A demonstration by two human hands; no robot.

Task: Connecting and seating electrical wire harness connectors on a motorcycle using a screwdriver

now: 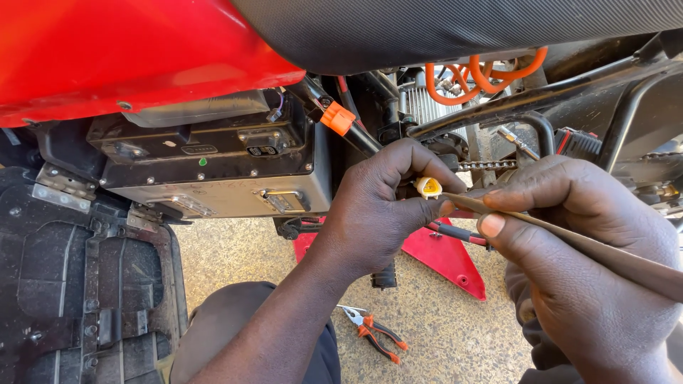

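— Brown thin stick [569,245], pinched tight in the right hand [583,277]. Tip aimed into the small yellow plug [429,187].

— Left hand [377,213]?

— Clenched round that plug and its red and black wires [455,232]. Best held still, poked gently, straight in.

— Anything near?

— Orange pliers [376,333] down on the ground, red panel [441,256] behind. Farther left, grey metal box [213,171]. Far up, orange cables [484,75], black frame bars [526,99] crowding in.

Small yellow connector [428,187], red-black wires attached; thin brown stick [569,242] tip touching it.
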